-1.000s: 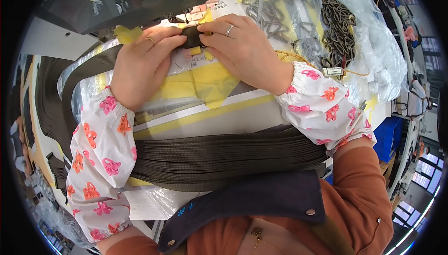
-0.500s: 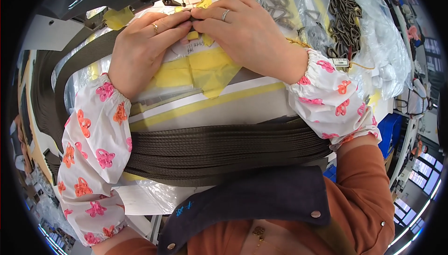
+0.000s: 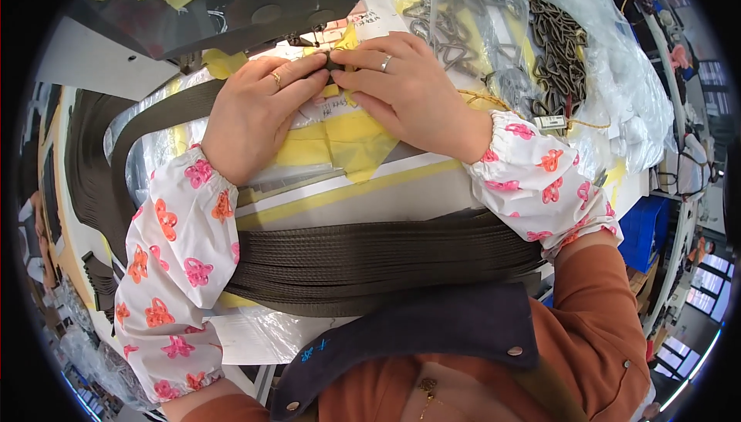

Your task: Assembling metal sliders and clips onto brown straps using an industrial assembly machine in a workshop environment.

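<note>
Below the needle area of a dark sewing machine (image 3: 255,17), my two hands meet fingertip to fingertip. My left hand (image 3: 258,106) is closed, its thumb and fingers pinching a dark olive webbing strap (image 3: 174,109) that runs in from the left. From the other side, my right hand (image 3: 421,98) pinches the same small dark piece of strap, its fingers bent. Only a little of the strap shows between the fingertips. Yellow tape (image 3: 359,140) covers the work surface just under my hands.
A thick bundle of dark webbing (image 3: 370,264) lies across the table in front of me. More webbing hangs in loops at the left. Several metal loops (image 3: 557,55) sit in clear plastic at the far right. A blue bin (image 3: 644,233) stands beyond my right sleeve.
The view has shifted, so more of the sewing machine shows at the top and the table sits lower. Both hands stay together on the strap.
</note>
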Demonstrator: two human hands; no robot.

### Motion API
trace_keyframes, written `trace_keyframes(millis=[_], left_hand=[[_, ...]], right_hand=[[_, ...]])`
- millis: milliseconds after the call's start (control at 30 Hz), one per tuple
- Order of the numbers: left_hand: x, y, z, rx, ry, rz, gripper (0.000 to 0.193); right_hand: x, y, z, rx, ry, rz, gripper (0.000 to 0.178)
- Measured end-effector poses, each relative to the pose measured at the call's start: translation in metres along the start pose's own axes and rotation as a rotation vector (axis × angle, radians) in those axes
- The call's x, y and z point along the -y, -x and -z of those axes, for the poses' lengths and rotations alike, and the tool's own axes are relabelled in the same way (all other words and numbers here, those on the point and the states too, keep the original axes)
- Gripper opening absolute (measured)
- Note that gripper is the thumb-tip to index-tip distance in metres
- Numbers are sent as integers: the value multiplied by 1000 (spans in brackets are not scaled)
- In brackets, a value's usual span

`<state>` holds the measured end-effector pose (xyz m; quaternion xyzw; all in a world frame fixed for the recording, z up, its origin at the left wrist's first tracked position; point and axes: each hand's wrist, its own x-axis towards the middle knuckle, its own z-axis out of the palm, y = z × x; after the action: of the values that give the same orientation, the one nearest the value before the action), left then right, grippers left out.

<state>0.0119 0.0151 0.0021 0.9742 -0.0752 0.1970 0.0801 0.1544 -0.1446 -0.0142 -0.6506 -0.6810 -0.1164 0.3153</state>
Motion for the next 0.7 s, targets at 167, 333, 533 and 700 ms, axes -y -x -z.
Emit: trace_keyframes(millis=[167,333,533,700], left_hand=[[3,0,0,-26,8,39,28],[2,-2,2,-11,-36,11,30],[-1,8,-8,-91,110,190,24],[-3,2,-1,-89,8,192,21]], right_hand=[[0,-3,-5,149,278,62,28],[-17,2,-7,59,42,77,22],[3,-7,-5,102,296,119,15],[8,-9,2,154,301,83,14]])
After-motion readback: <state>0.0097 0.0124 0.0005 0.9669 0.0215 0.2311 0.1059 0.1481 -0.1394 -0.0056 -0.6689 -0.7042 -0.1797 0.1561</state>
